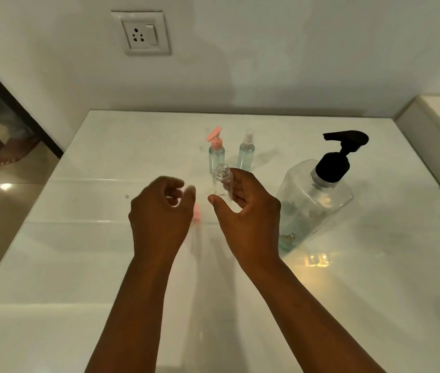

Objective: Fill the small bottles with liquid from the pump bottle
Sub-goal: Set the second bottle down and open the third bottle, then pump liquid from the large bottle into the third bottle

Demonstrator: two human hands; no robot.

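The right hand (248, 208) grasps a small clear bottle (223, 184) above the white tabletop (79, 265), fingers curled behind its body and the thumb tip at its base. The bottle is uncapped, its threaded neck open at the top, and it looks empty, though clear plastic against the pale surface makes the lower edge hard to trace.

The left hand (162, 211) hovers just beside it with fingers loosely curled. It is blurred, and whether it holds anything cannot be told; a smear of pink (197, 212) shows at its right edge, too blurred to name, with a faint clear streak below it.

Behind the held bottle stand two more small bottles, both with pale blue liquid: a pink-pump bottle (216, 154), its lower part hidden by the held one, and a spray bottle (246, 154) with a clear cap that nearly melts into the tabletop.

To the right stands the large pump bottle (313, 200) with a black pump head, mostly empty, with bluish liquid low in its body.

A wall socket (141, 33) sits above. At the left edge, bare feet (12, 153) on the floor are cut off by the frame.
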